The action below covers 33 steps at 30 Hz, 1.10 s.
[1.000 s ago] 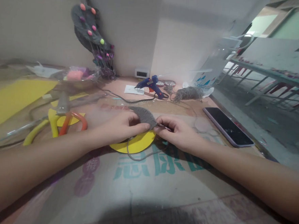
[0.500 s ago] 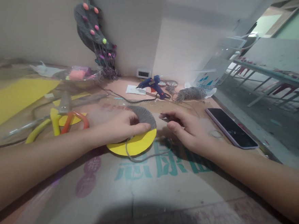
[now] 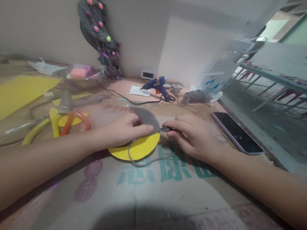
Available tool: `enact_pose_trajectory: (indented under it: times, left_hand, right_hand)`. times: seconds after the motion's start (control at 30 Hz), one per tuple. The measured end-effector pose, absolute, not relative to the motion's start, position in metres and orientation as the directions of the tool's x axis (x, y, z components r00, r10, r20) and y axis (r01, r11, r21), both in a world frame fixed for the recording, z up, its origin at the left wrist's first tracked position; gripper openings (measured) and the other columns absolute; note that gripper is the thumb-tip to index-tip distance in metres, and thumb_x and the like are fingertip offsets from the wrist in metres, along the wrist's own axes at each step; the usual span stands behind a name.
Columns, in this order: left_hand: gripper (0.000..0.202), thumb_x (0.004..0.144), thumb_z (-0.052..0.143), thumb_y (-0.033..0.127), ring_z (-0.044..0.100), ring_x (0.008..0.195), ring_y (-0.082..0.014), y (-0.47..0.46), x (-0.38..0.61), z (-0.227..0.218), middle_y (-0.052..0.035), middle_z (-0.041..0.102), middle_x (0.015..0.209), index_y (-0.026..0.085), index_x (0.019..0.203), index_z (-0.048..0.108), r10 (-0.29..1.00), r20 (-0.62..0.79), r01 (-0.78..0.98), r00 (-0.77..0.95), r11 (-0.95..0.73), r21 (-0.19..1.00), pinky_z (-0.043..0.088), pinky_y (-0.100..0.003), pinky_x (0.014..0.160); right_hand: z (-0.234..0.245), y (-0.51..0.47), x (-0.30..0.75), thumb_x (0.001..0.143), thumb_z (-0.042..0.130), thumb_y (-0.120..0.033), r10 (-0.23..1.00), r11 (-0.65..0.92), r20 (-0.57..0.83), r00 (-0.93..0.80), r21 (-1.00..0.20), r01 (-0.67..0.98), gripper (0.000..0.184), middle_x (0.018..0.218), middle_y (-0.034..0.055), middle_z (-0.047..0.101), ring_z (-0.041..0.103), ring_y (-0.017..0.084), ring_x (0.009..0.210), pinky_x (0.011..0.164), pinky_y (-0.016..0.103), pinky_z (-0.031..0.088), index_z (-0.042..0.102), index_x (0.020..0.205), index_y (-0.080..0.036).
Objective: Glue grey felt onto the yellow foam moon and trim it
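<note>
A yellow paper disc [image 3: 138, 147] lies flat on the cardboard in front of me, its far part wrapped in grey yarn [image 3: 146, 116]. My left hand [image 3: 121, 128] presses down on the disc, fingers curled over the wrapped part. My right hand [image 3: 194, 135] sits just right of the disc, fingers pinched on the grey yarn strand at the disc's edge. A loose loop of the yarn [image 3: 150, 161] trails over the cardboard below the disc.
A phone [image 3: 236, 132] lies at the right. A blue glue gun [image 3: 156, 88] and a bundle of grey yarn [image 3: 195, 96] sit at the back. Orange and yellow handled scissors [image 3: 63, 122] and yellow sheets [image 3: 13, 96] lie at the left. A dark beaded ornament [image 3: 98, 30] leans in the corner.
My right hand drew away from the disc to the right, then came back to its edge with the strand pinched. My left hand stayed on the disc.
</note>
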<state>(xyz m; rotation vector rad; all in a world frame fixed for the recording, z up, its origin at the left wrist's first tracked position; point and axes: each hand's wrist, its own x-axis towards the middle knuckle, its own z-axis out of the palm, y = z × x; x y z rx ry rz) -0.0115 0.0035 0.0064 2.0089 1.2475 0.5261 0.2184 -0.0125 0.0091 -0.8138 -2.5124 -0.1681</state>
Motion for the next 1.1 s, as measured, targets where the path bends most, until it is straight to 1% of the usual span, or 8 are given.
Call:
enact_pose_trajectory:
  times: [0.2, 0.3, 0.43, 0.57, 0.63, 0.7, 0.87, 1.1]
  left_hand:
    - [0.037, 0.08, 0.051, 0.049, 0.039, 0.047, -0.0089, 0.0027, -0.0112, 0.0065, 0.0031, 0.046, 0.054, 0.017, 0.061, 0.054, 0.881, -0.008, 0.585, 0.473, -0.308, 0.751, 0.025, -0.021, 0.041]
    - [0.037, 0.08, 0.051, 0.049, 0.038, 0.046, -0.0089, 0.0031, -0.0115, 0.0059, 0.0035, 0.045, 0.053, 0.017, 0.062, 0.055, 0.882, -0.01, 0.591, 0.472, -0.308, 0.746, 0.025, -0.021, 0.041]
    - [0.039, 0.08, 0.052, 0.051, 0.041, 0.049, -0.01, 0.004, -0.0118, 0.0058, 0.0024, 0.048, 0.055, 0.017, 0.062, 0.055, 0.884, -0.006, 0.609, 0.467, -0.316, 0.727, 0.027, -0.021, 0.042]
    - [0.042, 0.08, 0.051, 0.053, 0.038, 0.046, -0.0092, 0.0041, -0.0121, 0.0044, 0.0033, 0.044, 0.051, 0.017, 0.058, 0.052, 0.888, -0.009, 0.621, 0.46, -0.314, 0.718, 0.025, -0.022, 0.041]
    - [0.042, 0.08, 0.051, 0.053, 0.039, 0.047, -0.0094, 0.0042, -0.0122, 0.0034, 0.0029, 0.045, 0.053, 0.017, 0.058, 0.052, 0.886, -0.014, 0.615, 0.464, -0.311, 0.725, 0.025, -0.022, 0.041]
    - [0.041, 0.08, 0.051, 0.053, 0.04, 0.047, -0.0095, 0.0044, -0.0125, 0.0028, 0.0028, 0.046, 0.054, 0.017, 0.06, 0.054, 0.883, -0.007, 0.61, 0.468, -0.317, 0.726, 0.025, -0.022, 0.042]
    - [0.038, 0.081, 0.053, 0.05, 0.035, 0.045, -0.0086, 0.0044, -0.0136, 0.0045, 0.0046, 0.041, 0.051, 0.017, 0.062, 0.056, 0.885, 0.018, 0.598, 0.465, -0.33, 0.73, 0.025, -0.022, 0.042]
    - [0.035, 0.081, 0.053, 0.047, 0.042, 0.05, -0.0091, 0.0028, -0.0123, 0.0074, 0.0026, 0.052, 0.059, 0.017, 0.065, 0.057, 0.87, -0.026, 0.551, 0.493, -0.289, 0.783, 0.028, -0.021, 0.043]
  right_hand:
    - [0.0102, -0.0127, 0.2179, 0.093, 0.046, -0.028, 0.494, 0.814, 0.481, -0.724, 0.035, 0.579, 0.03, 0.076, 0.0081, 0.061, 0.05, 0.018, 0.069, 0.061, 0.03, 0.034, 0.068, 0.101, -0.009]
    - [0.0098, -0.013, 0.2179, 0.094, 0.046, -0.029, 0.505, 0.807, 0.473, -0.722, 0.037, 0.589, 0.029, 0.076, 0.008, 0.061, 0.05, 0.017, 0.069, 0.062, 0.03, 0.034, 0.068, 0.101, -0.01]
    - [0.0095, -0.013, 0.2183, 0.094, 0.045, -0.029, 0.505, 0.801, 0.472, -0.723, 0.057, 0.596, 0.028, 0.077, 0.0074, 0.062, 0.05, 0.017, 0.07, 0.063, 0.029, 0.033, 0.067, 0.101, -0.011]
    - [0.0097, -0.0127, 0.2182, 0.095, 0.045, -0.028, 0.479, 0.809, 0.482, -0.734, 0.082, 0.582, 0.028, 0.076, 0.0071, 0.062, 0.05, 0.017, 0.069, 0.062, 0.03, 0.032, 0.066, 0.102, -0.012]
    - [0.01, -0.0128, 0.218, 0.095, 0.044, -0.028, 0.477, 0.81, 0.48, -0.736, 0.085, 0.58, 0.028, 0.075, 0.0067, 0.061, 0.049, 0.017, 0.069, 0.062, 0.03, 0.032, 0.066, 0.102, -0.012]
    - [0.0102, -0.0131, 0.2178, 0.095, 0.044, -0.028, 0.486, 0.805, 0.47, -0.737, 0.087, 0.586, 0.029, 0.075, 0.0066, 0.061, 0.049, 0.017, 0.068, 0.062, 0.03, 0.031, 0.066, 0.102, -0.012]
    - [0.0098, -0.0137, 0.2173, 0.095, 0.043, -0.03, 0.514, 0.792, 0.449, -0.731, 0.079, 0.605, 0.03, 0.076, 0.007, 0.062, 0.05, 0.018, 0.069, 0.061, 0.03, 0.032, 0.066, 0.102, -0.012]
    - [0.0082, -0.013, 0.2181, 0.095, 0.044, -0.029, 0.524, 0.794, 0.438, -0.731, 0.059, 0.605, 0.029, 0.078, 0.0074, 0.062, 0.051, 0.018, 0.07, 0.062, 0.03, 0.033, 0.066, 0.102, -0.012]
